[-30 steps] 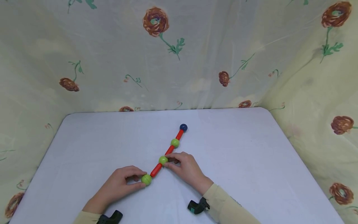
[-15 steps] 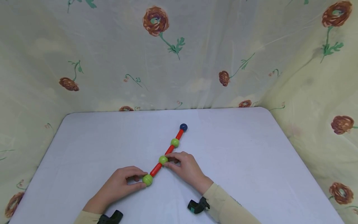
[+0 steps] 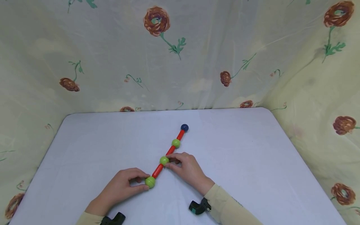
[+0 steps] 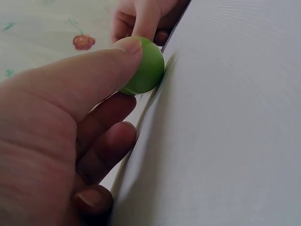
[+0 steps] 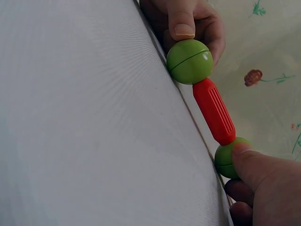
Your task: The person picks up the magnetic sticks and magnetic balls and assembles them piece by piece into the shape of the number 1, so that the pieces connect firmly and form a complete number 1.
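Note:
A straight chain of balls and red rods lies slantwise on the white table. At its near end my left hand pinches a green ball between thumb and fingers; the left wrist view shows the thumb on top of that green ball. The nearest red rod joins it to a second green ball, which my right hand pinches from the right. In the right wrist view the ribbed red rod meets both balls. Farther along come another red rod and a third green ball.
A last red rod leads to a dark blue ball at the chain's far end. The white table is bordered by flowered cloth behind and at both sides. Black wrist devices sit at the cuffs.
My left hand and its green ball have shifted slightly right and toward the near edge, and the nearest rod has swung a little with them. The right hand stays in place.

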